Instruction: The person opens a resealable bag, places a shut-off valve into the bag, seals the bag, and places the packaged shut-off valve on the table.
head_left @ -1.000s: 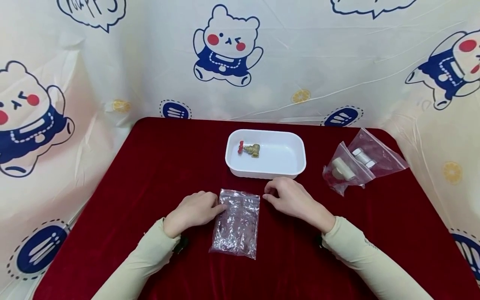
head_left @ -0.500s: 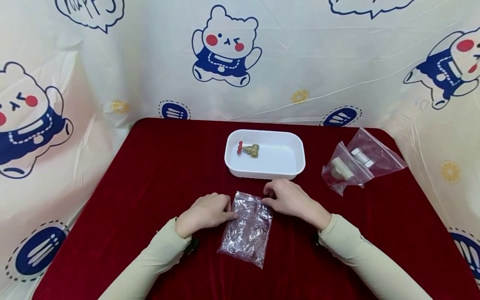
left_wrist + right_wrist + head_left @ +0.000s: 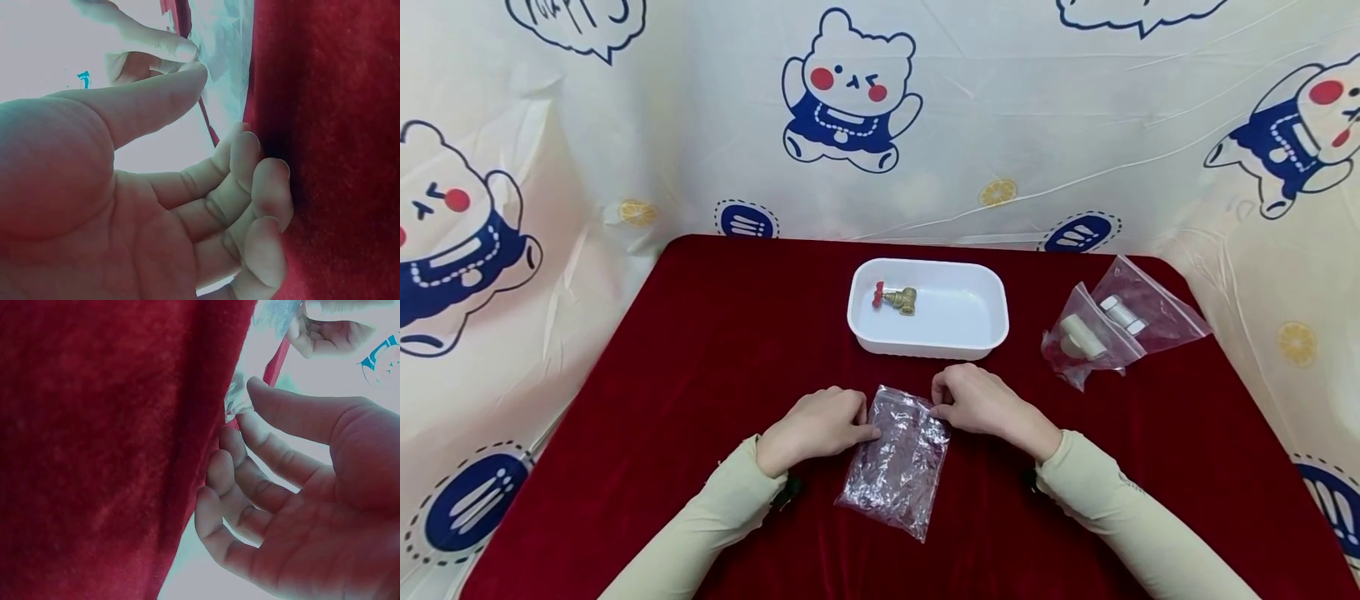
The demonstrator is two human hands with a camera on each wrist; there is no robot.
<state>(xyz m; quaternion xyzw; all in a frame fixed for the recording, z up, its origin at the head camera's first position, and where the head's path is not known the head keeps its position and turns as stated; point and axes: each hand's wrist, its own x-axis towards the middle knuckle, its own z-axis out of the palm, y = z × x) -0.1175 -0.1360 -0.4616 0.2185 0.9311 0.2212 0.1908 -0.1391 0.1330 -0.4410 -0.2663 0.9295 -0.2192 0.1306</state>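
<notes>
A clear plastic zip-lock bag (image 3: 898, 467) lies flat in front of me, slightly turned, and looks to have nothing in it. My left hand (image 3: 823, 423) rests at its left edge, the thumb over the plastic. In the left wrist view a gap shows between that thumb (image 3: 187, 78) and the loosely bent fingers (image 3: 244, 156). At the bag's upper right corner, my right hand (image 3: 988, 404) pinches the plastic between thumb and forefinger. The corner shows by the fingertips (image 3: 245, 417) in the right wrist view; its other fingers are loosely curled.
Behind the hands stands a white plastic tray (image 3: 958, 312) holding a brass valve (image 3: 901, 300) with a red handle. Two more zip-lock bags lie at the right, one with a cream-coloured fitting (image 3: 1081, 335), the other with a white cylindrical part (image 3: 1122, 316). Dark red cloth (image 3: 722, 325) covers the table.
The bag has slid right and turned slightly, with my left hand moving right alongside it. My right hand, first apart from the bag, now has hold of its upper corner.
</notes>
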